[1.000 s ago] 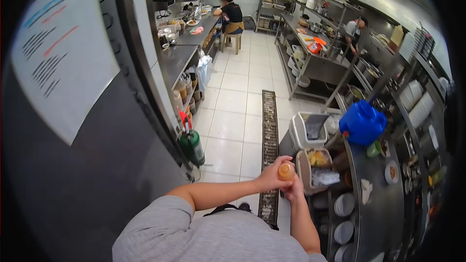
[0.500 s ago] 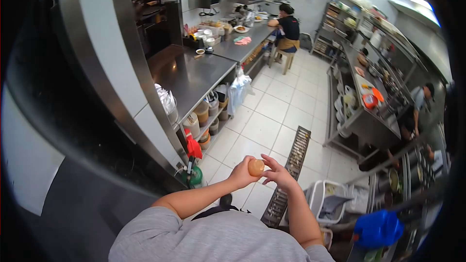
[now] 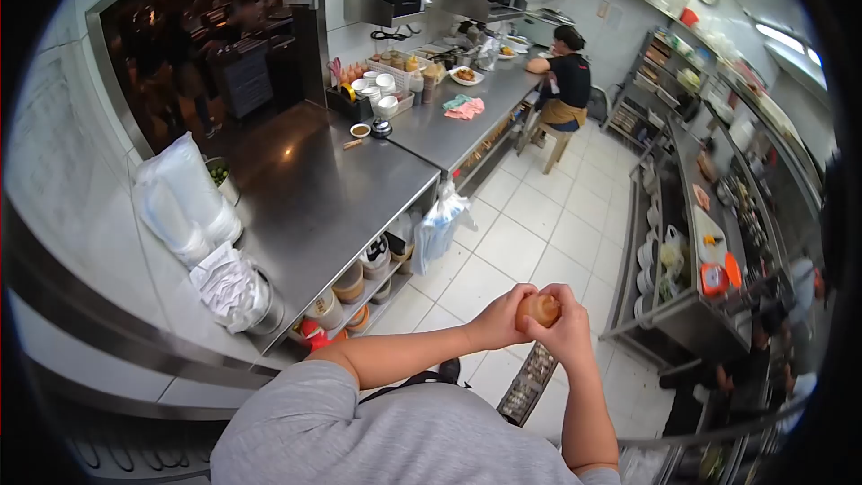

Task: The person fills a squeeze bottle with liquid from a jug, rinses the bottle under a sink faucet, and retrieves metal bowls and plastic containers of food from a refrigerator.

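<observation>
Between my two hands, in front of my body, is a round orange-brown container (image 3: 538,309). Seen from above, it has a paler raised tip like a squeeze bottle's top, but its lower part is hidden. My left hand (image 3: 501,319) wraps round its left side. The fingers and thumb of my right hand (image 3: 565,316) close on it from the right, near the top. Both hands are over the tiled floor (image 3: 503,256), away from the counter.
A steel counter (image 3: 359,202) runs along the left, with a metal bin of paper slips (image 3: 229,283), a sauce bowl (image 3: 360,130) and squeeze bottles (image 3: 430,81). A person (image 3: 567,81) sits at its far end. A floor drain (image 3: 528,386) and a right-hand workbench (image 3: 696,274) flank the aisle.
My view has turned left, showing more of the counter. My right hand, earlier spread beside the container, now closes on it. A pale tip now shows on the container.
</observation>
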A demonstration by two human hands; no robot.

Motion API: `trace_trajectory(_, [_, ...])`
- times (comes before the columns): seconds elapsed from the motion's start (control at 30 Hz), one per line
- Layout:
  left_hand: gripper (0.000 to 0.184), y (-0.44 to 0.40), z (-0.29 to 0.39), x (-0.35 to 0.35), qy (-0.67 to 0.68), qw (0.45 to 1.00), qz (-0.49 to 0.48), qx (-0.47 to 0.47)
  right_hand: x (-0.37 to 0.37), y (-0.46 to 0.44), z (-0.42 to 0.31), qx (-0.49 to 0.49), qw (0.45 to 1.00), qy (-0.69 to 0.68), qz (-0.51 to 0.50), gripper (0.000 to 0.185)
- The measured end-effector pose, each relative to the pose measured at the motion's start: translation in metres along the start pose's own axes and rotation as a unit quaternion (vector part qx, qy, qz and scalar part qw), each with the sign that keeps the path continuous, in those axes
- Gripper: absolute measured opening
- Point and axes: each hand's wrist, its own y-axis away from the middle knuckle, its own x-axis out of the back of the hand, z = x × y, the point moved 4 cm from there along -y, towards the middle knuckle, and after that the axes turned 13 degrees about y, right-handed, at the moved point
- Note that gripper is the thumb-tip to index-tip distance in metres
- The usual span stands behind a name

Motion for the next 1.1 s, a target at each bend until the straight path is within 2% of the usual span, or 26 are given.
trace_trajectory(0.07, [0.076,-0.039,-0.023,0.015,-0.005,0.999,0.035,0.010,0.001,-0.057,0.001,0.030,0.999,0.008,-0.040,0.058])
trace_trajectory(0.13, [0.074,-0.086,-0.031,0.046,-0.037,0.995,0.072,-0.059,-0.020,-0.118,0.012,0.070,0.996,-0.003,-0.061,0.061])
trace_trajectory(0.2, [0.074,-0.117,-0.046,0.081,-0.050,0.989,0.126,-0.053,-0.041,-0.175,0.016,0.101,0.992,-0.025,-0.072,0.062])
trace_trajectory(0.33, [0.074,-0.160,-0.061,0.167,-0.082,0.969,0.225,-0.062,-0.065,-0.284,-0.024,0.231,0.966,-0.051,-0.106,0.057])
trace_trajectory(0.37, [0.073,-0.165,-0.067,0.191,-0.126,0.959,0.251,-0.044,-0.069,-0.309,-0.036,0.259,0.958,-0.061,-0.105,0.055])
trace_trajectory(0.43, [0.055,-0.171,-0.064,0.232,-0.198,0.931,0.307,-0.005,-0.075,-0.366,-0.055,0.297,0.947,-0.073,-0.103,0.053])
trace_trajectory(0.47, [0.055,-0.175,-0.083,0.256,-0.203,0.928,0.314,-0.005,-0.079,-0.392,-0.065,0.299,0.941,-0.108,-0.119,0.052])
trace_trajectory(0.53, [0.038,-0.171,-0.153,0.301,-0.195,0.918,0.303,0.169,-0.081,-0.439,-0.085,0.277,0.934,-0.164,-0.157,0.052])
trace_trajectory(0.6, [0.024,-0.176,-0.170,0.333,-0.261,0.902,0.277,0.203,-0.098,-0.503,-0.092,0.292,0.926,-0.199,-0.136,0.052])
trace_trajectory(0.63, [0.024,-0.180,-0.180,0.350,-0.260,0.903,0.278,0.201,-0.103,-0.530,-0.092,0.296,0.920,-0.226,-0.124,0.052])
trace_trajectory(0.7, [0.025,-0.185,-0.190,0.373,-0.294,0.888,0.296,0.192,-0.103,-0.582,-0.104,0.274,0.934,-0.190,-0.130,0.051])
trace_trajectory(0.77, [0.025,-0.199,-0.189,0.391,-0.282,0.878,0.319,0.219,-0.115,-0.641,-0.109,0.274,0.946,-0.149,-0.092,0.049])
trace_trajectory(0.83, [0.025,-0.213,-0.187,0.406,-0.268,0.866,0.343,0.245,-0.131,-0.698,-0.116,0.313,0.944,-0.103,0.004,0.050])
trace_trajectory(0.87, [0.025,-0.219,-0.188,0.415,-0.271,0.851,0.374,0.249,-0.145,-0.728,-0.120,0.316,0.944,-0.099,-0.001,0.050])
trace_trajectory(0.93, [0.025,-0.222,-0.198,0.421,-0.264,0.831,0.418,0.255,-0.172,-0.784,-0.125,0.343,0.932,-0.095,0.064,0.051])
trace_trajectory(0.97, [0.024,-0.219,-0.202,0.422,-0.257,0.817,0.457,0.238,-0.194,-0.811,-0.124,0.353,0.929,-0.094,0.054,0.051])
trace_trajectory(1.03, [0.023,-0.219,-0.203,0.423,-0.254,0.790,0.514,0.217,-0.235,-0.863,-0.130,0.396,0.903,-0.136,0.095,0.051])
trace_trajectory(1.1, [0.023,-0.207,-0.206,0.401,-0.218,0.719,0.617,0.235,-0.271,-0.896,-0.140,0.407,0.900,-0.137,0.069,0.052])
